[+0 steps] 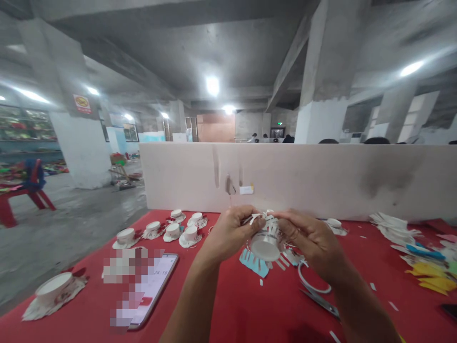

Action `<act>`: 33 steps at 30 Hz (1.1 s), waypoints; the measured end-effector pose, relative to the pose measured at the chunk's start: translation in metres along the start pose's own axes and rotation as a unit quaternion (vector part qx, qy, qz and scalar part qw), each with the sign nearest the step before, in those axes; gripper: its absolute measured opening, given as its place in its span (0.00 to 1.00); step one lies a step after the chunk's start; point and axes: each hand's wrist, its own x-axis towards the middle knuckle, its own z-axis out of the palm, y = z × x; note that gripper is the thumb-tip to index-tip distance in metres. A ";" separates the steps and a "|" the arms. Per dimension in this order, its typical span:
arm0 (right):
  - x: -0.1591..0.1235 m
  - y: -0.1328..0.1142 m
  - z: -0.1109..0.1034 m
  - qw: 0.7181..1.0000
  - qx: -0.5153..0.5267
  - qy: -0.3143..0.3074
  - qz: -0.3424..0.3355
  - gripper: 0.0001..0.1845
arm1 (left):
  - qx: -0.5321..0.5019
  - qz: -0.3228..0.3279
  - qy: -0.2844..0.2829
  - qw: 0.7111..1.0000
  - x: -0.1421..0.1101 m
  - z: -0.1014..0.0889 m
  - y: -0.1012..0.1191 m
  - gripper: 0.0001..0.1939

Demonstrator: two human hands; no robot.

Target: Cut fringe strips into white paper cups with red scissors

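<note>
Cup (265, 247) is up in both our hands, to the right of the phone (153, 291) and above the red tabletop (246, 309), its round white base tipped towards us. Our left hand (237, 228) has thumb and fingers pinched on the cut strips at its far end, and our right hand (307, 236) is pinching the same frilly bit from the other side. Some fingertips are kinda hidden, so we can't tell exactly which strips each one grips.

Right of the phone, under the cup, we've got a fringed blue piece (254, 263). Further right of the phone are the scissors (323, 304), with a white ring (314, 282) just beside them. Way right of the phone sit a white pile (394, 228) and some yellow pieces (432, 277). Beyond the phone there's a bunch of upside-down white cups (173, 230) with splayed edges, plus a bigger one (54, 288) to its left, lol. A pale board (285, 176) stands behind it all, past the phone.
</note>
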 end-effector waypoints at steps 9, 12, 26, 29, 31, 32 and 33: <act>0.004 0.012 -0.001 0.954 0.260 -0.032 0.144 0.11 | 0.096 0.012 0.019 0.995 -0.002 0.003 0.006 0.12; 0.005 0.013 0.001 0.962 0.238 -0.035 0.133 0.11 | 0.113 0.008 0.018 0.993 -0.004 0.003 0.008 0.12; 0.007 0.010 0.000 0.986 0.135 -0.018 0.100 0.12 | 0.068 -0.009 -0.012 0.998 -0.001 0.001 0.001 0.11; 0.006 0.014 -0.002 0.979 0.164 0.027 0.116 0.14 | -0.005 -0.009 0.012 1.000 0.003 0.001 -0.003 0.12; 0.006 0.017 -0.005 0.963 0.219 0.063 0.142 0.18 | -0.075 -0.017 0.038 0.996 0.007 0.001 -0.006 0.12; 0.006 0.019 -0.005 0.954 0.247 0.070 0.157 0.20 | -0.103 -0.024 0.052 0.993 0.008 0.002 -0.006 0.12; 0.007 0.019 -0.006 0.947 0.267 0.069 0.166 0.21 | -0.122 -0.030 0.063 0.990 0.010 0.002 -0.007 0.12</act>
